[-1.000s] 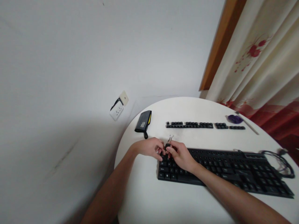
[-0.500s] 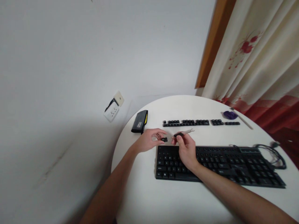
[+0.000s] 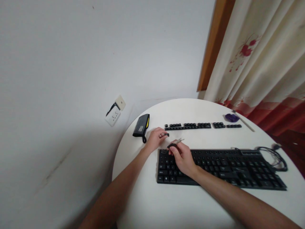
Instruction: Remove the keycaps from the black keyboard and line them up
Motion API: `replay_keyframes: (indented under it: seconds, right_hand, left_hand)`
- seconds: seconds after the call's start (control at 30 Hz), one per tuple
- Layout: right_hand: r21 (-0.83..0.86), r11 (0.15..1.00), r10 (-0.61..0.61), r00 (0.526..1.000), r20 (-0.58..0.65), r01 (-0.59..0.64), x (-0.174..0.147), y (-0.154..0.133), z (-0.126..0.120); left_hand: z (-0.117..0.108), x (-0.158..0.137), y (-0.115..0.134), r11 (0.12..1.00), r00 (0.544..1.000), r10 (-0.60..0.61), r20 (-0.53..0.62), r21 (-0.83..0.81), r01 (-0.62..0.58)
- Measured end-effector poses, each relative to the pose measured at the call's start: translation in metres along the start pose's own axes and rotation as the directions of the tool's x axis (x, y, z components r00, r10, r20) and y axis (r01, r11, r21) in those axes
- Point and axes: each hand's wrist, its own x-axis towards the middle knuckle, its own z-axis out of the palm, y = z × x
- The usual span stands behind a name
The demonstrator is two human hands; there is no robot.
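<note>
My left hand pinches a small black keycap at the table surface, just below the left end of the rows of loose keycaps. In my right hand is a keycap puller with a black handle. Its thin wire ends point down left over the top left corner of the keyboard, and a pale forked end sticks out past the fingers on the right. The right hand and forearm hide part of the keyboard's left side.
A black pouch with a yellow edge lies at the table's left edge. Purple putty-like stuff and a thin brush lie at the far right. A coiled cable rests beside the keyboard. The wall borders the round table's left.
My left hand has carried the keycap away from the puller to beside the keycap rows. My right hand has moved left and slightly down with the puller, its wires now free of the keycap.
</note>
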Motion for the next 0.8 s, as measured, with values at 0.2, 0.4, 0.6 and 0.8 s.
replay_keyframes:
  seconds: [0.2,0.4,0.6,0.8]
  right_hand:
    - [-0.078,0.993,-0.085,0.991,0.107,0.093,0.000,-0.004,-0.001]
    - [-0.087,0.991,-0.087,0.989,0.122,0.098,0.000,-0.006,-0.001]
    - [-0.089,0.990,-0.097,0.987,0.130,0.109,0.000,-0.006,-0.001]
    - [-0.079,0.991,-0.093,0.987,0.134,0.104,0.000,-0.006,0.000]
  left_hand:
    - [0.007,0.001,-0.011,1.000,0.998,-0.022,-0.063,0.009,0.023]
    - [0.009,0.002,-0.014,0.999,0.992,-0.040,-0.117,0.031,0.044]
    - [0.014,0.003,-0.016,0.978,0.964,-0.203,-0.174,-0.079,0.192]
    - [0.011,0.005,-0.012,0.963,0.952,-0.246,-0.181,-0.160,0.219]
